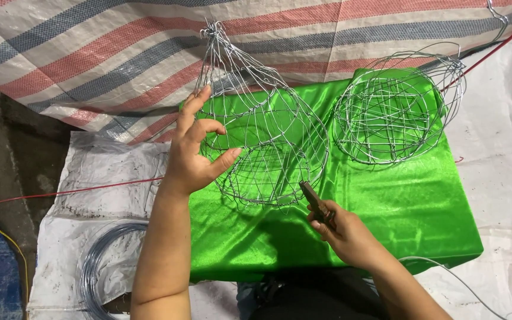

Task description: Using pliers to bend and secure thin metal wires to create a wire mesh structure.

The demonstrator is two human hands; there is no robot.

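Left hand (194,151) grips wire frame (262,130) at frame centre; right hand (345,234) clasps pliers (316,204) just below, tips pointing up-left touching frame's bottom rim.

Single head view, steeply downward, close over green cloth (386,201)

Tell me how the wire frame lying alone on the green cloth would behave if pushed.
The second wire frame looks open and thin-stranded, so probably light for its size. Its rounded side rests on the glossy green cloth, so it may slide or rock. Thin wires would likely flex somewhat.
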